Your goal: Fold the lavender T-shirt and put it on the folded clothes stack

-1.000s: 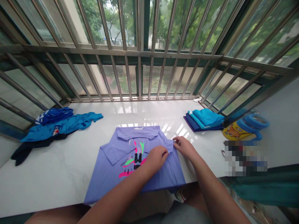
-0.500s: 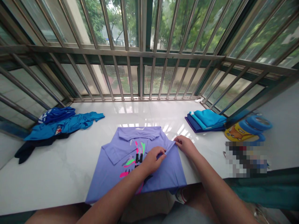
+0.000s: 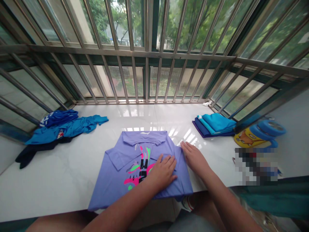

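Observation:
A lavender T-shirt [image 3: 101, 180] with a bright pink, green and black print lies spread on the white ledge, its collar toward the window and its lower part reaching the front edge. Both sleeves are turned in over the body. My left hand [image 3: 164, 170] rests flat on the shirt at the right of the print, fingers stretched out. At the shirt's right edge, my right hand [image 3: 194, 156] lies with straight fingers, its tips touching the fabric by the shoulder. Neither hand grips anything.
Crumpled blue and dark clothes [image 3: 65, 129] lie at the left. On the right are a folded stack of turquoise and navy clothes [image 3: 214, 124] and a blue-and-yellow bottle [image 3: 256, 133]. A blurred-out item [image 3: 257, 166] sits nearer me. Metal window bars [image 3: 145, 58] close off the back.
My left hand has let go of the pinched sleeve and flattened onto the shirt. The right sleeve now lies down. My right hand's fingers have straightened at the shirt's edge.

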